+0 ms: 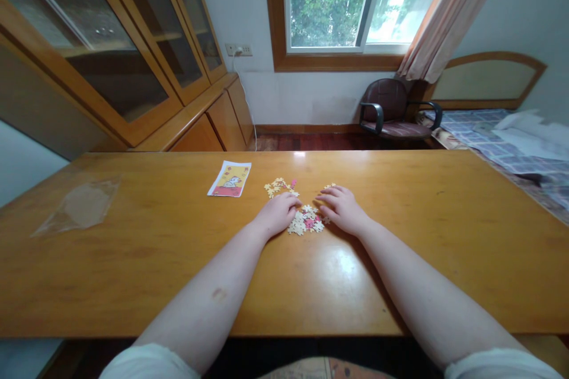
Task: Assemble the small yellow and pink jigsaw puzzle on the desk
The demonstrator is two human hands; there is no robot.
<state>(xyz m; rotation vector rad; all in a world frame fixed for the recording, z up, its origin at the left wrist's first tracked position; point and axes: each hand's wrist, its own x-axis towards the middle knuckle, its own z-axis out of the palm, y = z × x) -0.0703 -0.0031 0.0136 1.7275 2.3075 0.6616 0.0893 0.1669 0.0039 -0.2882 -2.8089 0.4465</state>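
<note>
A small heap of loose puzzle pieces [306, 220], cream and pink, lies in the middle of the wooden table [400, 237]. My left hand [278, 213] rests at the heap's left edge with its fingers curled down onto the pieces. My right hand [340, 206] lies at the heap's right edge, fingers stretched flat and pointing left over the pieces. A second, smaller cluster of pieces [279, 187] sits just beyond my left hand. I cannot see whether the left hand's fingers hold a piece.
A printed picture card [230, 179] lies flat left of the pieces. A clear plastic bag [82, 206] lies near the table's left edge. Behind the table stand a wooden glass-door cabinet [133, 53], a dark armchair [391, 109] and a bed [511, 142] at right.
</note>
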